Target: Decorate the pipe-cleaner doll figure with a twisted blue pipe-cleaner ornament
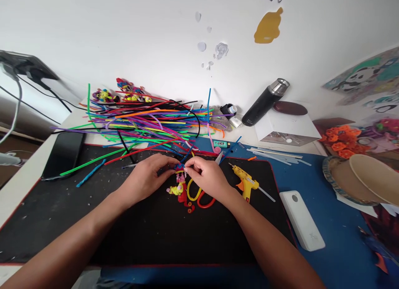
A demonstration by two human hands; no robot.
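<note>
A small pipe-cleaner figure (181,189) in pink, yellow and red lies over the black mat, its top made of blue pipe cleaner (180,167). From the left, my left hand (149,175) pinches that blue part between thumb and fingertips. On the other side my right hand (207,177) is closed in a pinch on the same blue pipe cleaner. The fingers partly cover it. Scissors (206,201) with yellow and red handles lie beneath my right hand, their blades partly hidden. Beside that hand rests a yellow glue gun (245,180) with a glue stick in its back.
Behind the mat (156,239) spreads a heap of coloured pipe cleaners (149,118), with finished figures (132,89) beyond. A phone (64,154) lies left. Right are a black flask (264,102), a white box (286,125), glue sticks (277,155) and a white power bank (302,220).
</note>
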